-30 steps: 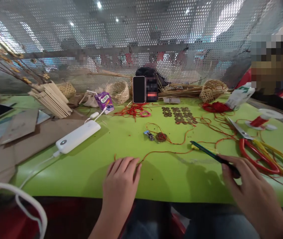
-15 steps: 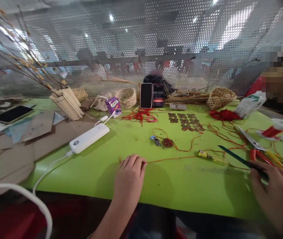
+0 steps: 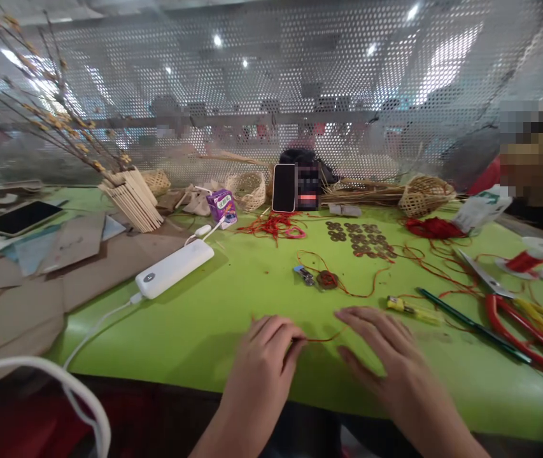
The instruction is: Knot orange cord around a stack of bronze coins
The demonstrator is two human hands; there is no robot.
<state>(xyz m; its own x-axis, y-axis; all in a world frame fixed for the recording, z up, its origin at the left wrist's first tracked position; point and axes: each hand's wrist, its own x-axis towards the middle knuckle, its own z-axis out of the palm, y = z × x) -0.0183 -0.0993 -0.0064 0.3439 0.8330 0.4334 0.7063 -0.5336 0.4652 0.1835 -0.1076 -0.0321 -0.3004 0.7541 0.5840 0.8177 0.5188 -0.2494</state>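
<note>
My left hand (image 3: 264, 359) rests on the green table (image 3: 195, 331) near its front edge, fingertips closed on a thin red string (image 3: 329, 336). The string runs right from those fingertips and under my right hand (image 3: 388, 362), which lies flat with fingers stretched out and holds nothing. That hand is smeared by motion. Just beyond the hands lie a small metal clip (image 3: 305, 275) and a string-tied coin (image 3: 327, 280). A yellow tool (image 3: 412, 310) and a dark green stick (image 3: 472, 324) lie to the right of my right hand.
Several coins (image 3: 361, 235) lie in rows mid-table. Red- and yellow-handled scissors (image 3: 524, 324) and a red thread spool (image 3: 533, 261) sit at the right, where another person sits. A white power bank (image 3: 174, 277), cardboard (image 3: 61, 267) and a stick bundle (image 3: 130, 197) lie left. A phone (image 3: 284, 187) and baskets (image 3: 424, 194) stand at the back.
My right hand has let go of the dark green stick and come left, flat onto the string beside my left hand. The left hand keeps its hold on the string.
</note>
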